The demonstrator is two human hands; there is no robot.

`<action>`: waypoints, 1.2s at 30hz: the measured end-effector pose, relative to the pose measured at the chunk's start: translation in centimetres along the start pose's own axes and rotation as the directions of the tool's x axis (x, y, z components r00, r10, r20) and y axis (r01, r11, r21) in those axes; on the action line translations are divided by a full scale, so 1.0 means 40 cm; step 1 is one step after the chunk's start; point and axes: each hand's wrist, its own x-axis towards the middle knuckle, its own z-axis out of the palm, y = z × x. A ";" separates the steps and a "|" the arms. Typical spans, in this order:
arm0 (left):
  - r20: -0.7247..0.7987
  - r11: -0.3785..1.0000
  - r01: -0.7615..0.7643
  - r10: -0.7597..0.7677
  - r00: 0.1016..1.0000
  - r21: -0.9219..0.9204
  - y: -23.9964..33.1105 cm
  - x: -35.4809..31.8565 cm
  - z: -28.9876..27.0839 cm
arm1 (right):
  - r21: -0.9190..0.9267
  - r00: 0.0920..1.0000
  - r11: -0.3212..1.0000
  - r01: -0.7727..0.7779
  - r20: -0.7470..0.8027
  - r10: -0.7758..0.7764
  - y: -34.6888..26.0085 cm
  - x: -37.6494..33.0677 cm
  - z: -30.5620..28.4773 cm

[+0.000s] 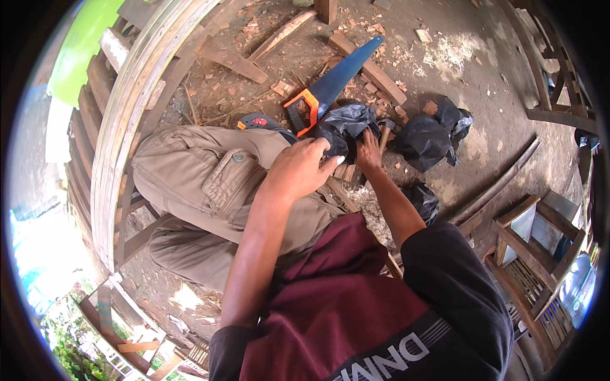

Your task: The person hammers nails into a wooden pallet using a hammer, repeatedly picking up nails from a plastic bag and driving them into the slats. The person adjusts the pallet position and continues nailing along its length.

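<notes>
A crumpled black plastic bag [351, 122] is between my hands, just beyond my bent knee. My left hand [304, 166] pinches the bag's left edge, with the thumb toward the right. At its right side my right hand [368, 153] has its fingers closed against the plastic, and the fingertips are partly hidden. What the bag contains does not show. Right beside my right hand stands a hammer [385, 130] with a wooden handle. Just past the bag lies a handsaw [337, 81] with a blue blade and an orange and black handle.
More black plastic bags [424, 143] sit to the right, another [422, 202] nearer my right arm. Wood pieces [375, 73] and chips litter the dirt floor. A wooden slatted frame [121, 146] runs along the left; wooden furniture [537, 247] stands at the right.
</notes>
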 end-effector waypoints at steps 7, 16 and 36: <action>0.009 1.000 -0.005 0.005 1.000 -0.003 -0.007 0.000 0.004 | -0.071 0.989 0.998 -0.001 0.147 0.011 -0.001 0.022 -0.031; -0.073 0.998 -0.061 0.061 0.996 0.006 -0.005 0.002 0.010 | 0.149 0.987 0.985 -0.086 0.145 0.064 -0.009 -0.023 -0.150; 0.057 0.365 0.058 -0.015 0.998 -0.929 0.019 0.012 -0.038 | 0.794 0.932 -0.505 -0.339 0.207 -0.299 -0.253 0.030 -0.696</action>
